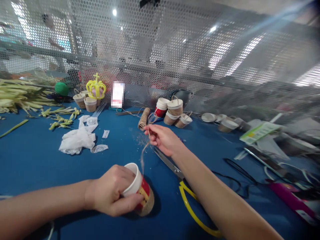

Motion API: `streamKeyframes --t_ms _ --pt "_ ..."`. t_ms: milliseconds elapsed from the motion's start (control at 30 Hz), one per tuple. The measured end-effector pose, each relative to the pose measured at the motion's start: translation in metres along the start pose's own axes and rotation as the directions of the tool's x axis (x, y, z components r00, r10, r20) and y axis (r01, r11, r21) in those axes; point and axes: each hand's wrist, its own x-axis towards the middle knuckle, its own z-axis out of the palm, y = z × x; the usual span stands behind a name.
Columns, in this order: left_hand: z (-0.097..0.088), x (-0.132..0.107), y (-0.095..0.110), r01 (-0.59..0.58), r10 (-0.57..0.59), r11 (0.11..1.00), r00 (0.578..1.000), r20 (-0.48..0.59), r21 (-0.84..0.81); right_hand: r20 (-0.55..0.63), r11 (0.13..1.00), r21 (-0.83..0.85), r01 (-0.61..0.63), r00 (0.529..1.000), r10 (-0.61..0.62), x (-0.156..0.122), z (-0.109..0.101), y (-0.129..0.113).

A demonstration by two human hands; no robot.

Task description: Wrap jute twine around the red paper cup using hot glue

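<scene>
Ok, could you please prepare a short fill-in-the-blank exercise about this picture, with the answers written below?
1. The left hand grips a paper cup, its thumb on the ____ of the wall, not the inside.
2. From the right hand, the twine runs ____ (up or down) to the cup.
3. The scissors have ____ handles.
4. The tabletop is ____ in colour.

Missing words: outside; down; yellow; blue.

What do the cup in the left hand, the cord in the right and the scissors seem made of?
Cup: probably paper, smooth, with a white rim and printed red outside.
Cord: perhaps plant fibre, matte, from its tan, stringy look; blur leaves this open.
Scissors: metal blades, by their grey sheen; handles likely plastic, being smooth, yellow.
</scene>
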Motion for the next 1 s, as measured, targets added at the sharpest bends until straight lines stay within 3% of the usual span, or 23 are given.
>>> streamKeyframes --t_ms 100,167,267,333,367,433,500,567,633,700,767,833,1000 --pt "-0.003 -0.002 -0.002 0.13 -0.133 0.985 0.991 -0.027 -0.115 -0.028 0.998 -0.002 -0.057 0.998 0.056 0.003 -0.009 0.002" --pt "-0.005 -0.003 -0.005 0.305 -0.327 0.929 0.941 -0.081 -0.209 0.003 0.993 -0.022 -0.115 0.993 0.115 -0.006 -0.008 0.007" --pt "-0.008 -0.004 -0.008 0.43 -0.484 0.845 0.868 -0.113 -0.318 0.178 0.983 -0.038 -0.178 0.967 0.182 -0.025 0.0 0.015" --pt "-0.009 -0.004 -0.009 0.43 -0.486 0.844 0.866 -0.117 -0.322 0.271 0.985 -0.043 -0.169 0.947 0.174 -0.034 0.005 0.016" --pt "-0.009 -0.004 -0.008 0.427 -0.482 0.848 0.868 -0.121 -0.314 0.251 0.988 -0.101 -0.117 0.958 0.14 -0.035 0.006 0.016" --pt "-0.009 -0.003 -0.007 0.432 -0.485 0.851 0.865 -0.13 -0.299 0.103 0.937 -0.347 0.024 0.995 0.013 -0.034 0.001 0.014" --pt "-0.009 -0.002 -0.007 0.459 -0.511 0.838 0.85 -0.13 -0.296 -0.036 0.782 -0.616 0.093 0.989 -0.146 -0.03 -0.011 0.009" --pt "-0.009 -0.003 -0.009 0.506 -0.559 0.809 0.82 -0.126 -0.299 -0.109 0.686 -0.724 0.077 0.969 -0.223 -0.03 -0.024 0.003" --pt "-0.008 -0.003 -0.011 0.548 -0.601 0.782 0.789 -0.125 -0.297 -0.133 0.632 -0.771 0.08 0.95 -0.283 -0.036 -0.032 -0.004" --pt "-0.008 -0.003 -0.013 0.568 -0.616 0.774 0.777 -0.127 -0.28 -0.048 0.594 -0.793 0.135 0.958 -0.283 -0.046 -0.029 -0.008" --pt "-0.007 -0.002 -0.012 0.556 -0.591 0.798 0.796 -0.127 -0.232 0.128 0.637 -0.745 0.198 0.98 -0.156 -0.056 -0.018 -0.007" --pt "-0.007 -0.002 -0.01 0.506 -0.524 0.85 0.84 -0.142 -0.146 0.268 0.706 -0.673 0.219 0.962 -0.042 -0.063 -0.003 0.0" --pt "-0.006 -0.002 -0.002 0.274 -0.264 0.958 0.958 -0.117 0.085 0.383 0.895 -0.422 0.143 0.923 0.033 -0.062 0.023 0.022"
